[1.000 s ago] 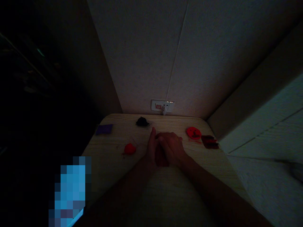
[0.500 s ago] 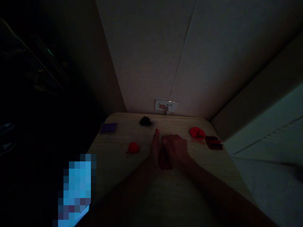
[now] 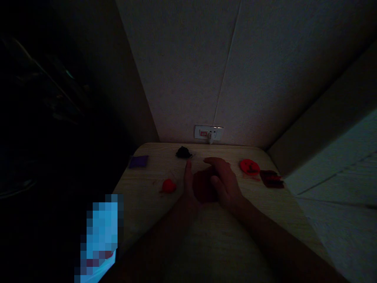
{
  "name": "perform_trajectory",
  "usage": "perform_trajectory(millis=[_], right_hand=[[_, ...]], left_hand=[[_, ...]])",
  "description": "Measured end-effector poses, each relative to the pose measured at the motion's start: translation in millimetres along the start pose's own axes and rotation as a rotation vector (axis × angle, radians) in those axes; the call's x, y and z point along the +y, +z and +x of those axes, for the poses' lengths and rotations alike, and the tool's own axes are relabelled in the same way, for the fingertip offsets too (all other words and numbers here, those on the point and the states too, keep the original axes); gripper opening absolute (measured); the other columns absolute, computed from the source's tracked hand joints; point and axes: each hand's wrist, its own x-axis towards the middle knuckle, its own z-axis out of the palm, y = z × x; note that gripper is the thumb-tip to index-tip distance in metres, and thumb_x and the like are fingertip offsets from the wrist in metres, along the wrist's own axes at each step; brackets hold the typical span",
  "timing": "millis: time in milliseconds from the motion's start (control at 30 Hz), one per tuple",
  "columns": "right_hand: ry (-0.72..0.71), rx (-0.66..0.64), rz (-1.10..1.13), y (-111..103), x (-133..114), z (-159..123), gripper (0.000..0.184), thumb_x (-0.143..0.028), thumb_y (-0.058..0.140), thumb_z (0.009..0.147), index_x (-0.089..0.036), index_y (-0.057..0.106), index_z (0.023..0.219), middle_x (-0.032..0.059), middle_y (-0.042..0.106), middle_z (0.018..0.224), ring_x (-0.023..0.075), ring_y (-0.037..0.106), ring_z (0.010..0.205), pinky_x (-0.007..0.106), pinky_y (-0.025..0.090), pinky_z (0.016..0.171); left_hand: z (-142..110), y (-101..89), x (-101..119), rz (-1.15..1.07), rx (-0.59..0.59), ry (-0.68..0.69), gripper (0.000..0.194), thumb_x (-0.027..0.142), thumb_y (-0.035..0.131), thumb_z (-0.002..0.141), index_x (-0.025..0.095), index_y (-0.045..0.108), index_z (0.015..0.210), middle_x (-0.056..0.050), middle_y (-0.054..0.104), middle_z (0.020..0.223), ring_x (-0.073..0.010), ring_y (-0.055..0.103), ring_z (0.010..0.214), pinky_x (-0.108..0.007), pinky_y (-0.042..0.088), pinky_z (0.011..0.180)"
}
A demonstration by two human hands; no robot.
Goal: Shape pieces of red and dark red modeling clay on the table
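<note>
A dark red, flat-looking piece sits between my two hands over the table; the dim light hides its material. My left hand supports its left side with the thumb stretched up, its other fingers hidden. On the right, my right hand lies over the piece's edge, thumb and fingers apart and slightly curved. A small bright red lump lies left of my left hand. Beyond the hands is a black lump. A red disc with dark marks like a face lies to the right.
A purple packet is at the table's left edge. Beside the disc lies a dark red packet or sheet with darker strips. The wooden table meets a wall with a socket. A lit, pixelated blue patch is at lower left.
My right hand has opened out and shifted right, off my left hand, uncovering more of the dark red piece. The whole view has shifted slightly.
</note>
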Motion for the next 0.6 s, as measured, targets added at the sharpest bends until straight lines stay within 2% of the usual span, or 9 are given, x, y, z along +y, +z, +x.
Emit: perform_trajectory(millis=[100,200,333,467,600], right_hand=[[-0.065,-0.115,-0.091,5,-7,2,0.066,-0.062,0.027,0.103,-0.015,0.053,0.141,0.0196,0.06,0.139,0.0356,0.054,0.128,0.053,0.038,0.108],[-0.075,-0.165,-0.112,10,-10,2,0.069,-0.064,0.022,0.103,-0.016,0.05,0.145,0.0189,0.061,0.138,0.0355,0.054,0.128,0.054,0.038,0.109],[-0.062,-0.174,-0.11,12,-10,2,0.073,-0.067,0.019,0.102,-0.017,0.049,0.147,0.019,0.059,0.14,0.0356,0.054,0.128,0.054,0.038,0.108],[-0.047,-0.164,-0.06,11,-7,2,0.071,-0.067,0.02,0.103,-0.018,0.047,0.147,0.0174,0.059,0.14,0.034,0.054,0.128,0.053,0.038,0.108],[-0.053,-0.105,-0.032,6,-7,1,0.067,-0.065,0.022,0.103,-0.019,0.049,0.144,0.0173,0.061,0.135,0.0345,0.056,0.125,0.053,0.042,0.105]], left_hand=[[2,-2.8,-6,0.058,-0.09,0.066,0.072,0.075,0.039,0.089,0.017,0.065,0.123,-0.017,0.071,0.12,-0.0342,0.059,0.131,-0.05,0.044,0.111],[3,-6.2,-9,0.076,-0.087,0.081,0.073,0.077,0.039,0.089,0.018,0.067,0.122,-0.016,0.071,0.121,-0.0345,0.058,0.133,-0.052,0.043,0.112],[2,-6.7,-5,0.087,-0.04,0.073,0.076,0.08,0.035,0.089,0.018,0.067,0.121,-0.015,0.071,0.118,-0.0337,0.059,0.132,-0.049,0.045,0.111],[2,-5.1,5,0.112,0.03,-0.03,0.073,0.076,0.036,0.091,0.018,0.068,0.121,-0.016,0.071,0.119,-0.0361,0.059,0.131,-0.051,0.046,0.108],[8,-9.7,3,0.095,0.013,-0.1,0.074,0.08,0.041,0.087,0.021,0.068,0.121,-0.015,0.073,0.118,-0.0357,0.062,0.127,-0.052,0.047,0.107]])
